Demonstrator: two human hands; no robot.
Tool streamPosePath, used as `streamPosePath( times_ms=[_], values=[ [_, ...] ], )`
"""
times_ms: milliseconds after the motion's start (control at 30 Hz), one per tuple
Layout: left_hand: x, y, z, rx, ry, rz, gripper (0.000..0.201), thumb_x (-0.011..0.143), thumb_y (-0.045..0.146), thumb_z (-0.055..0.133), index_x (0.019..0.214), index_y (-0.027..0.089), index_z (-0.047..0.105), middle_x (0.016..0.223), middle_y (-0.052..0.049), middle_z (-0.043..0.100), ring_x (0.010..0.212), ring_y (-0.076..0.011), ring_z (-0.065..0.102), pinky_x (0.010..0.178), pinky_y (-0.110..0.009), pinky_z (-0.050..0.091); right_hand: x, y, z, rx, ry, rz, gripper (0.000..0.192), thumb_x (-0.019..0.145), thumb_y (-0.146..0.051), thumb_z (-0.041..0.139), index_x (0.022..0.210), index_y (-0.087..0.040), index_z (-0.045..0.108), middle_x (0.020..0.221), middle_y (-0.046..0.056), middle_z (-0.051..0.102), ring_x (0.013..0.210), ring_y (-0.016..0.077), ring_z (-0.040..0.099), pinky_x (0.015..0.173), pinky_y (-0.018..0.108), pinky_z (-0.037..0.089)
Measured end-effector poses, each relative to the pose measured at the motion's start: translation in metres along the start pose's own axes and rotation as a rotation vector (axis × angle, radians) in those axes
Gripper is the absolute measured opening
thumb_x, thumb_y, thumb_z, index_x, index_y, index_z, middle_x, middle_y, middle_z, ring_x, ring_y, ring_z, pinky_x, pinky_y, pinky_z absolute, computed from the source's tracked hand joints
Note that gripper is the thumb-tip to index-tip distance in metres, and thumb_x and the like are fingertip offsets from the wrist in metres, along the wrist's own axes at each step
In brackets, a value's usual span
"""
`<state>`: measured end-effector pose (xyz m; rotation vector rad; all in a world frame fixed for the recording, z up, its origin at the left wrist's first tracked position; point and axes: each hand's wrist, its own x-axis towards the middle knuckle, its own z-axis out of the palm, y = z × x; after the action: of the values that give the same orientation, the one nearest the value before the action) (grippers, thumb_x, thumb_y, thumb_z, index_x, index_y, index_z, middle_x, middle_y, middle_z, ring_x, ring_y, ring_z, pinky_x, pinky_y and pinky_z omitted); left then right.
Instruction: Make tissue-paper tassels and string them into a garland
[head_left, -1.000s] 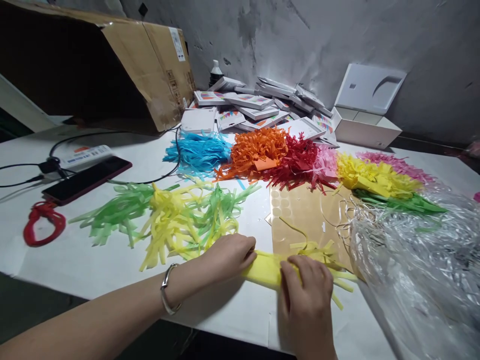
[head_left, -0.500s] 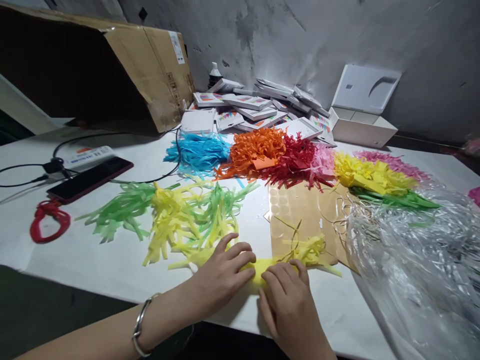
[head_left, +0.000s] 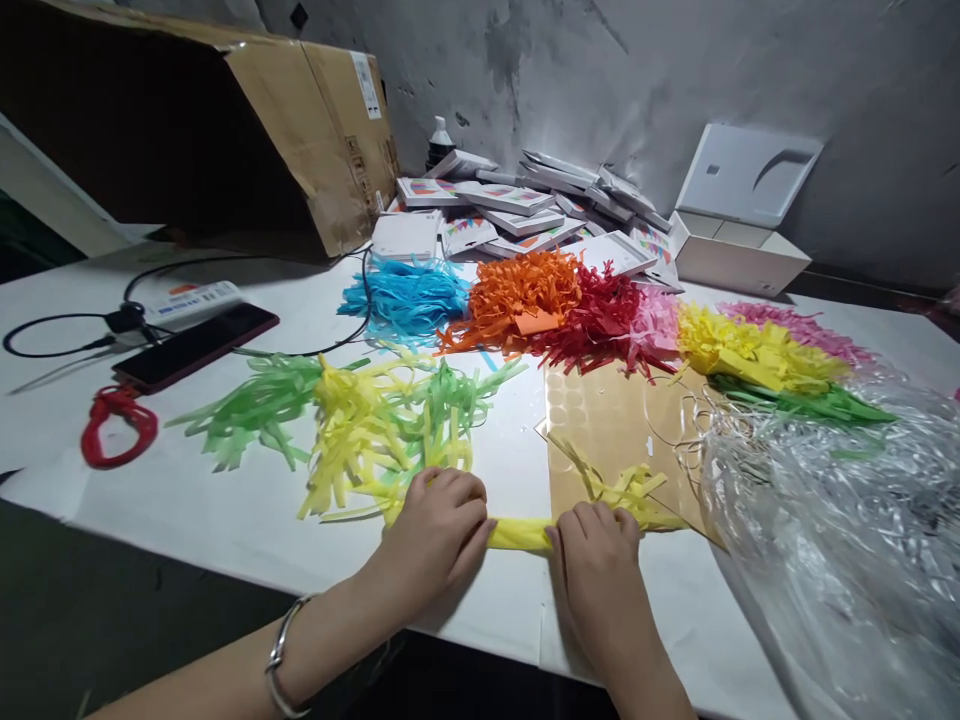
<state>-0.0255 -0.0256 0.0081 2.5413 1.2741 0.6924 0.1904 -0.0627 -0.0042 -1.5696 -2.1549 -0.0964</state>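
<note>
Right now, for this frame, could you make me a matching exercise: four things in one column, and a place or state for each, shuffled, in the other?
Column one
1. yellow paper band
2. phone
3. white box
4. silver bracelet

Column two
A. lid raised, near the wall
B. around the left wrist
C. held by left hand and right hand
D. lying flat, dark screen upward

Right pairs: 1-C, 2-D, 3-A, 4-B

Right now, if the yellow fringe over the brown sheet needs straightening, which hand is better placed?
Probably the right hand: it holds the yellow strip close beside that yellow fringe. The left hand holds the strip farther away, toward the green tassel.
</note>
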Motion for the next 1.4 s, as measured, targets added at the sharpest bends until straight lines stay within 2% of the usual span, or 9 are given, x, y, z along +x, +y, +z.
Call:
streamPosePath(
  times_ms=[133,267,367,467,633,700,967,1100,1400],
  values=[
    [0.008,0.002,0.000,0.102,-0.080,-0.036,0.026,0.093,0.017,0.051,0.068,0.016,0.060,0.087,-0.006,0.063,0.085,-0.0237,0.056,0.084,-0.045,0.036,0.010,-0.003,0.000,-0.114,-0.015,0.036,0.025,0.096,-0.018,0.050,0.072,-0.023,0.051,0.070,0.003,0.057,0.070,0.0229,0.049,0.078,0.041,0.031],
    [0.011,0.002,0.000,0.134,-0.139,-0.045,0.024,0.092,0.018,0.055,0.069,0.016,0.060,0.088,-0.006,0.063,0.084,-0.0240,0.055,0.081,-0.045,0.037,0.007,-0.005,-0.005,-0.026,0.118,0.066,0.019,0.096,-0.013,0.046,0.085,-0.021,0.058,0.085,0.006,0.063,0.086,0.0247,0.056,0.089,0.046,0.034],
    [0.013,0.001,-0.002,0.136,-0.155,-0.039,0.022,0.090,0.018,0.058,0.069,0.017,0.060,0.088,-0.006,0.063,0.085,-0.0246,0.055,0.081,-0.045,0.038,0.003,-0.006,-0.006,0.086,0.164,-0.142,0.018,0.096,-0.010,0.047,0.097,-0.019,0.062,0.091,0.006,0.066,0.094,0.0232,0.058,0.098,0.045,0.033],
    [0.011,0.001,-0.003,0.105,-0.117,-0.036,0.016,0.089,0.020,0.062,0.074,0.017,0.059,0.088,-0.005,0.063,0.084,-0.0240,0.056,0.083,-0.046,0.039,0.001,-0.007,0.000,0.062,0.121,-0.293,0.022,0.096,-0.007,0.045,0.089,-0.018,0.063,0.078,0.003,0.063,0.083,0.0200,0.056,0.096,0.042,0.034],
    [0.004,0.006,-0.004,0.038,0.083,0.172,0.002,0.093,0.022,0.062,0.092,0.020,0.063,0.103,-0.005,0.067,0.102,-0.0249,0.058,0.109,-0.057,0.026,0.001,-0.010,0.004,0.132,0.147,-0.193,0.023,0.096,-0.010,0.048,0.076,-0.019,0.057,0.073,0.001,0.059,0.073,0.0162,0.051,0.094,0.039,0.034],
    [0.003,0.009,-0.001,0.028,0.082,0.231,0.015,0.096,0.013,0.053,0.089,0.021,0.063,0.098,-0.003,0.069,0.101,-0.0219,0.058,0.112,-0.054,0.025,0.001,-0.013,0.001,0.165,0.118,-0.174,0.019,0.098,-0.015,0.048,0.083,-0.019,0.059,0.078,0.001,0.060,0.076,0.0172,0.053,0.094,0.040,0.033],
    [0.006,0.007,0.009,-0.044,-0.007,0.248,0.013,0.096,0.014,0.051,0.087,0.020,0.060,0.089,-0.002,0.067,0.086,-0.0190,0.059,0.100,-0.043,0.034,-0.003,-0.014,0.010,0.072,0.096,-0.232,0.029,0.097,-0.005,0.038,0.077,-0.019,0.055,0.073,0.002,0.056,0.072,0.0182,0.047,0.088,0.038,0.033],
    [0.004,0.004,0.008,-0.031,0.034,0.272,0.022,0.097,0.008,0.046,0.085,0.019,0.060,0.087,-0.002,0.067,0.085,-0.0181,0.058,0.101,-0.043,0.033,-0.004,-0.016,0.009,0.142,0.059,-0.182,0.021,0.099,-0.012,0.043,0.084,-0.019,0.057,0.079,0.002,0.058,0.077,0.0185,0.050,0.091,0.038,0.033],
    [0.004,0.001,0.009,-0.081,0.090,0.282,0.017,0.096,0.014,0.053,0.081,0.020,0.058,0.081,-0.001,0.066,0.080,-0.0178,0.057,0.093,-0.039,0.037,-0.011,-0.002,0.001,-0.048,0.074,-0.205,0.026,0.095,-0.007,0.042,0.076,-0.020,0.054,0.073,0.002,0.057,0.076,0.0191,0.051,0.098,0.042,0.033]
  ],
)
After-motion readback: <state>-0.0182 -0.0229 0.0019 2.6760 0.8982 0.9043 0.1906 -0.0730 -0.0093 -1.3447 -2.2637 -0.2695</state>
